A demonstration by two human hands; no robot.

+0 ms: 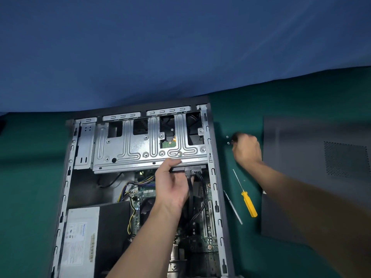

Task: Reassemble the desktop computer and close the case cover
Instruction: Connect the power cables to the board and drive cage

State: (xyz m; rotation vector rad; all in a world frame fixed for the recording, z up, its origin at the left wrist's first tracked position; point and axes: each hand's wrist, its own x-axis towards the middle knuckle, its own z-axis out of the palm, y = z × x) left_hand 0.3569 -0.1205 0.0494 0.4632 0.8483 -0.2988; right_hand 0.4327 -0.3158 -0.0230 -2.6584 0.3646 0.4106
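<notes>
Desktop computer case (66, 177), grey steel and open on its side, lies on the green cloth-covered table (30, 197), filling the centre-left of your view. Its silver stamped-metal drive cage (140, 149) spans the far half of the opening. Near-left inside sits the grey power supply box (80, 233); the green motherboard (206, 233) shows in the near-right part.

Your left hand (172, 187) is inside the case, thumb resting on the near edge of the drive cage, fingers curled under that edge beside the black cable connectors (193, 170). It looks clamped on the cage edge; how far the fingers wrap underneath is hidden. Black cables (190, 197) hang from the connectors toward the motherboard.

Your right hand (247, 149) is on the cloth just right of the case, closed around a small dark object that cannot be identified. Small silver screws (227, 140) lie just left of its knuckles.

Yellow-handled screwdriver (248, 201) lies on the cloth near the right forearm, with a slim grey metal tool (232, 207) beside it on the left. Dark grey side cover panel (313, 167), with a perforated vent patch, lies flat at far right, apart from the case.
</notes>
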